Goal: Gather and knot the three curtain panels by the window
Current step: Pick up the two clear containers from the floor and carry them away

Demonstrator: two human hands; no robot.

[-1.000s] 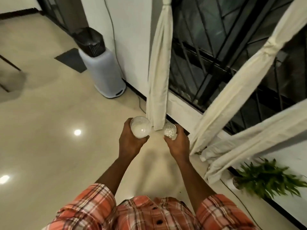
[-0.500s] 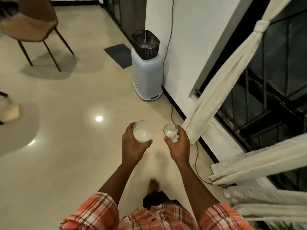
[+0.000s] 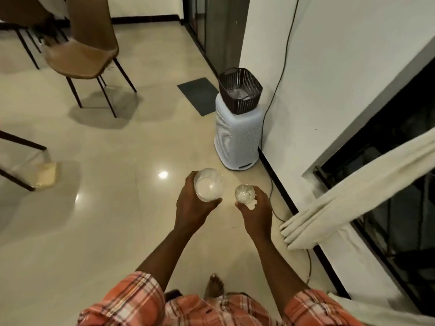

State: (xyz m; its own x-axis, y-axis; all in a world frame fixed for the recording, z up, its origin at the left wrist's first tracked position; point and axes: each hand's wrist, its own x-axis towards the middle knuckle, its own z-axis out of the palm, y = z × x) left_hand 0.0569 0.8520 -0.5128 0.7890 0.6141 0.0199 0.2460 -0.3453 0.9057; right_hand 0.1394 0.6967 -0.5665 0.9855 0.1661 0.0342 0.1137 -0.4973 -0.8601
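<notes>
Head view: looks down past plaid sleeves at a glossy floor (image 3: pixel 94 231) beside a white wall.
Left side: the left hand (image 3: pixel 195 209) is wrapped around a large glass (image 3: pixel 209 188), clear with a whitish bottom, held upright.
Right side: the right hand (image 3: pixel 257 215) is curled around a small glass (image 3: pixel 244 196), also upright; the two glasses are near each other but apart.
Task cloth: one curtain panel (image 3: pixel 353 191), cream and bunched into a narrow band, slants from the right edge down to a loose end just right of the right hand; neither hand touches it.
Window (image 3: pixel 388 208): dark, behind the panel at right.
Far: a white air purifier (image 3: pixel 237 137) against the wall, a dark basket (image 3: pixel 240 90) on top, a cable (image 3: pixel 282 67) running down the wall.
Far left: a brown chair (image 3: pixel 82 55).
Near: a bare foot (image 3: pixel 214 288).
</notes>
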